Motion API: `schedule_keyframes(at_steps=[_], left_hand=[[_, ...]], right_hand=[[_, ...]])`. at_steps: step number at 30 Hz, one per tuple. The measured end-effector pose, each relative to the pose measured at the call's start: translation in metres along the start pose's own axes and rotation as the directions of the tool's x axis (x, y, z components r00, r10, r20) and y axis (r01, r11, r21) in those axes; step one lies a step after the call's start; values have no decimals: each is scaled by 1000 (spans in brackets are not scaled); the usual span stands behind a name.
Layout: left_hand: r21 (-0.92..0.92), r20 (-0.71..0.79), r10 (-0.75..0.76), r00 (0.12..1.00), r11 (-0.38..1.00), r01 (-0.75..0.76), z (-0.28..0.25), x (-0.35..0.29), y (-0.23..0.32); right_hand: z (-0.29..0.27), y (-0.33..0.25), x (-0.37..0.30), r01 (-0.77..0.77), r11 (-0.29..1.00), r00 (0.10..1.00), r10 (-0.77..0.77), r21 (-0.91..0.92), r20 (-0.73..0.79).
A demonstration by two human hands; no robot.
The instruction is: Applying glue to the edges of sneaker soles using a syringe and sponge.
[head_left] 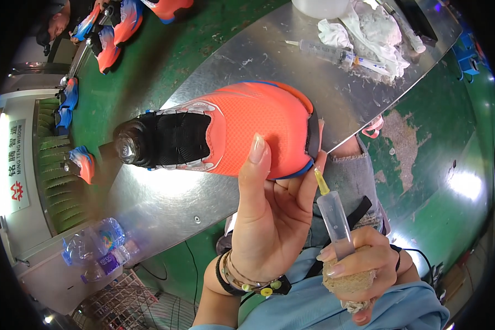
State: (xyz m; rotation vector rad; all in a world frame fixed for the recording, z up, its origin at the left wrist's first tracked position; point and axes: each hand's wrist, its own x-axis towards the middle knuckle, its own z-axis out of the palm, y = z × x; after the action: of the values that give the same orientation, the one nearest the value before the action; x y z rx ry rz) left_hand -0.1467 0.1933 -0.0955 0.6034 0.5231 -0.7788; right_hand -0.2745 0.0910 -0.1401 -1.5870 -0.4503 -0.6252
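An orange running shoe (pixel 258 126) with a black tongue and blue sole edging lies on its side over the metal table, its toe pointing right. My left hand (pixel 275 220) is closed on its forefoot, the thumb on the upper and the fingers at the sole edge. A clear syringe (pixel 334 217) with a yellow tapered tip is in my right hand (pixel 366 253). That tip is right beside the shoe's blue sole edge and my left fingers; whether it touches, I cannot tell. A tan, rough-textured wad (pixel 349 278) is also held in my right palm.
On the metal table (pixel 242 60) are a second syringe (pixel 324 51), crumpled white tissues (pixel 371 33) and a white container (pixel 320 6). Plastic bottles (pixel 102 247) stand at the left end, above a wire-guarded fan (pixel 132 308). More orange-blue shoes (pixel 127 22) hang on a rack; a person is beyond.
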Motion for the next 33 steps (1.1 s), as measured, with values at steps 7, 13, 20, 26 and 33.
schedule_keyframes(at_steps=[7, 13, 20, 26, 33], left_hand=[[3, -6, -6, 1000, 1000, 6, -1, -1, 2], [-42, 7, -3, 1000, 999, 3, -3, -4, 3], [-27, 46, 14, 999, 1000, -13, -13, -6, 4], [-40, 156, -116, 981, 991, 124, -8, -8, 7], [-25, 90, 36, 995, 999, -34, -13, 6, 38]], right_hand=[[1, -2, -2, -22, 997, 1000, 23, 72, -10], [3, -7, -12, 52, 998, 978, -57, -32, -202], [-21, 11, 48, -64, 819, 998, 53, -570, -36], [-16, 13, 75, -38, 556, 989, 141, -830, 49], [-31, 14, 62, -115, 628, 981, -48, -770, -186]])
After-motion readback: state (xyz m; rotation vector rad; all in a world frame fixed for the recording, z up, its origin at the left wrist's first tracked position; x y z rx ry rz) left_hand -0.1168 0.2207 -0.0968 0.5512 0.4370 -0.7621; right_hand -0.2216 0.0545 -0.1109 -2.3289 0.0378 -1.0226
